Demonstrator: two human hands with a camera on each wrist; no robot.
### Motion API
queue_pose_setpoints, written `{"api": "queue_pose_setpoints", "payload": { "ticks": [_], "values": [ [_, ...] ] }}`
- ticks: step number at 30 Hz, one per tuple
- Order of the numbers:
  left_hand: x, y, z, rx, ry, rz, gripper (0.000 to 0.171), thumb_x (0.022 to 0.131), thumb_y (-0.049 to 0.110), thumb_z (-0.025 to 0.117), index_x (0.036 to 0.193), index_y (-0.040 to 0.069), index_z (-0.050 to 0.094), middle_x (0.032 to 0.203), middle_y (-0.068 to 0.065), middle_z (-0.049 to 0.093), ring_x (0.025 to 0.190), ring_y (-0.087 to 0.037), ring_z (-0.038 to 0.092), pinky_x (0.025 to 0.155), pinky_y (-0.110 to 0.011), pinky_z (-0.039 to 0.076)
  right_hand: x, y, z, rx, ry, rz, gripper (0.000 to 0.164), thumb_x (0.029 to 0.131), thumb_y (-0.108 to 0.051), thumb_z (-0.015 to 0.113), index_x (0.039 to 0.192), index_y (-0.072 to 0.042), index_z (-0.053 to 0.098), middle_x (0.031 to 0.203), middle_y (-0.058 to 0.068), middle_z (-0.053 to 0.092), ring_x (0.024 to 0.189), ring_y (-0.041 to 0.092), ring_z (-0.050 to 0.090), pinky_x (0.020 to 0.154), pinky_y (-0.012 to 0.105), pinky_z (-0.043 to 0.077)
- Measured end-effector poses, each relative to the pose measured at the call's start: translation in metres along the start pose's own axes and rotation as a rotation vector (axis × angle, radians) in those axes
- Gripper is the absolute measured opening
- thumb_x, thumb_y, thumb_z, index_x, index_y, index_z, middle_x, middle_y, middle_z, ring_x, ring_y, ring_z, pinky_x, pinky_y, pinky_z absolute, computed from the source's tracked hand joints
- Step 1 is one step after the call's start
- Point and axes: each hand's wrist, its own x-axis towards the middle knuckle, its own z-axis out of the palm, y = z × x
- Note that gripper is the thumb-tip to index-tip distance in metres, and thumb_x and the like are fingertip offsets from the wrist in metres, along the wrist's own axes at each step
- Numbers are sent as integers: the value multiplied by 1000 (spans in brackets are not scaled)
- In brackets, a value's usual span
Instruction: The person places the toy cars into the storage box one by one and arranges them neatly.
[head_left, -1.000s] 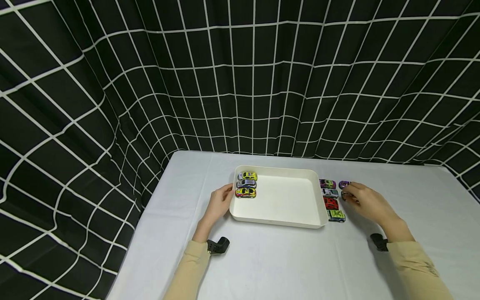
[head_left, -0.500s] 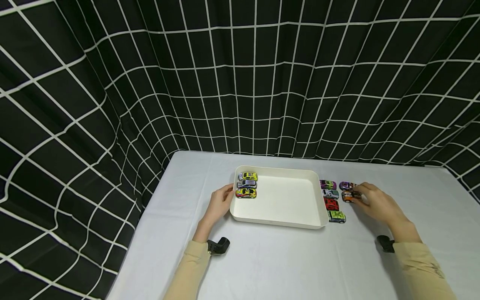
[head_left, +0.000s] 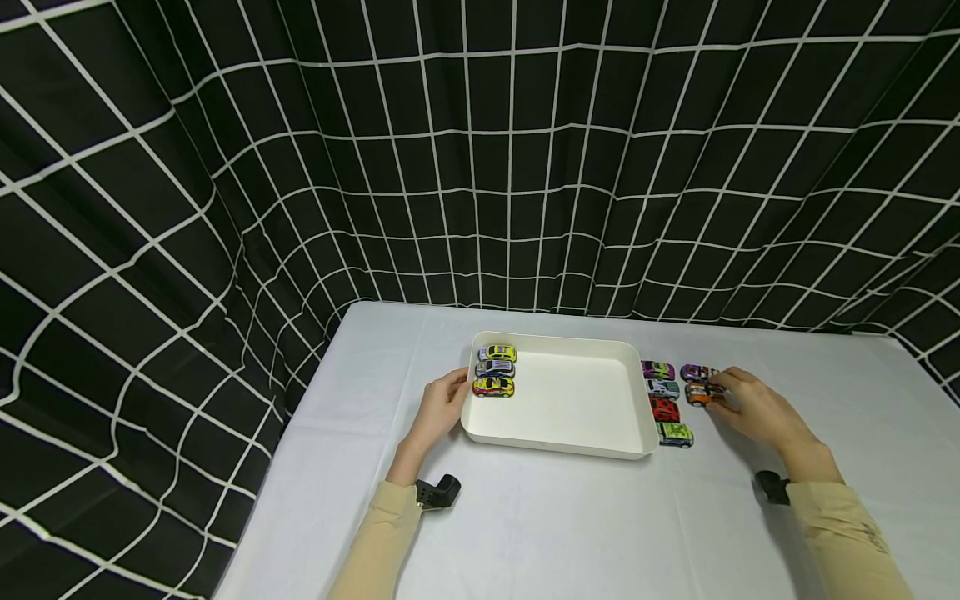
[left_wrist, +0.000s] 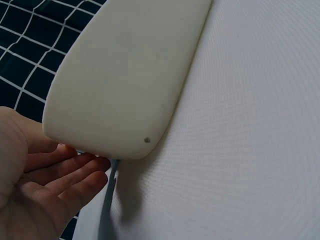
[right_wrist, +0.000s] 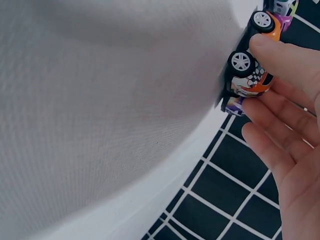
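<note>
Nearest are two tan cloth sleeves (head_left: 847, 533), with black wrist cameras (head_left: 438, 492) beyond their cuffs, over a table under white cloth (head_left: 570, 517). The left hand (head_left: 438, 408) touches the left end of a shallow cream-white rectangular tray (head_left: 570, 400), its fingers loosely extended against the wall. The tray's long axis runs left to right. The right hand (head_left: 757, 412) pinches a small orange toy car with black wheels and checkered markings (head_left: 699, 394), thumb on the wheeled side, fingers opposite; little finger stands clear.

The orange car is right of the tray, its long axis running roughly left to right, one end toward the tray; which end is its front I cannot tell. Between it and the tray sit, near to far, a lime-green toy car (head_left: 676, 434), a red one (head_left: 664, 409), a pale grey one (head_left: 663, 388) and a purple-and-green one (head_left: 658, 370). A purple toy car (head_left: 697, 372) lies just beyond the orange one. In the tray's far left part, three toy cars (head_left: 493, 386) lie side by side. Behind hangs a black curtain with white grid lines (head_left: 525, 167).
</note>
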Motion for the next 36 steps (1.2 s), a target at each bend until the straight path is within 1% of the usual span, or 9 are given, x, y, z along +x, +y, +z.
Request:
{"api": "queue_pose_setpoints", "payload": {
  "ticks": [6, 9, 14, 22, 28, 36],
  "values": [
    [0, 0, 0, 3, -6, 4, 33, 95, 3, 49, 125, -11, 50, 115, -26, 59, 100, -31, 62, 80, -28, 54, 1, 1, 1, -9, 27, -43, 31, 71, 0, 74, 95, 12, 61, 88, 21, 57, 79, 36, 59, 67, 53, 50],
    [0, 1, -1, 5, -6, -2, 33, 95, 4, 49, 125, -10, 50, 115, -25, 59, 100, -30, 62, 80, -27, 54, 2, 1, 1, -10, 48, -67, 28, 69, 2, 75, 93, 11, 61, 86, 19, 58, 77, 35, 58, 65, 52, 50],
    [0, 2, -2, 9, 0, 8, 33, 95, 3, 49, 125, -11, 50, 115, -26, 59, 100, -31, 62, 80, -29, 55, 4, 1, 1, -13, 69, -103, 26, 66, 5, 75, 88, 9, 62, 80, 14, 58, 74, 33, 59, 65, 50, 51],
    [1, 1, -1, 16, 6, 16, 33, 94, 2, 50, 124, -11, 51, 114, -26, 59, 100, -32, 62, 81, -30, 54, 8, -1, -1, -3, 19, -96, 22, 68, 8, 74, 86, 9, 61, 78, 14, 58, 73, 31, 58, 65, 48, 52],
    [1, 1, -1, 15, 0, 16, 32, 95, 3, 49, 124, -11, 51, 115, -26, 59, 100, -32, 62, 82, -30, 54, 7, -1, -1, -5, 21, -81, 20, 69, 6, 74, 85, 9, 62, 79, 14, 58, 73, 32, 58, 65, 49, 51],
    [0, 0, -1, 22, 3, 5, 33, 95, 3, 50, 125, -10, 51, 115, -25, 59, 100, -31, 62, 82, -30, 54, 7, -3, -3, -10, 56, -126, 21, 67, 6, 76, 83, 8, 62, 77, 13, 58, 71, 31, 58, 63, 48, 51]
  ]
}}
